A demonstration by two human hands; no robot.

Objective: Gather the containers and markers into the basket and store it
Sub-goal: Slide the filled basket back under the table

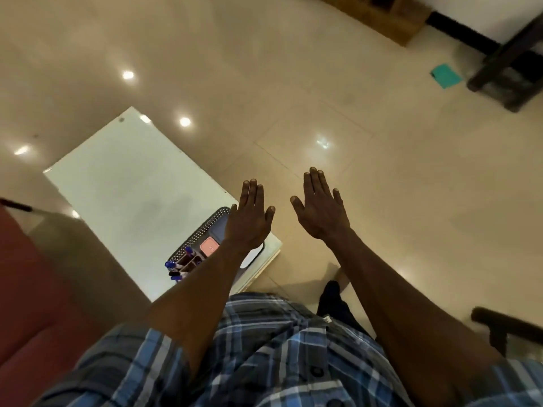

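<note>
Both hands flat and empty, fingers straight. The left hand [249, 218] hovers right over the basket [205, 230] at the desk's [117, 186] near corner; markers [179, 267] stick out at its seven o'clock end. The basket's long axis runs seven to one. The right hand [321, 210] sits off at three o'clock, over the floor, so I'd say left is nearer.

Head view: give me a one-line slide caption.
Both hands, left hand and right hand, held open and empty above the basket of markers on the white table.

Blue plaid shirt [264, 348], white table [123, 183]
</note>
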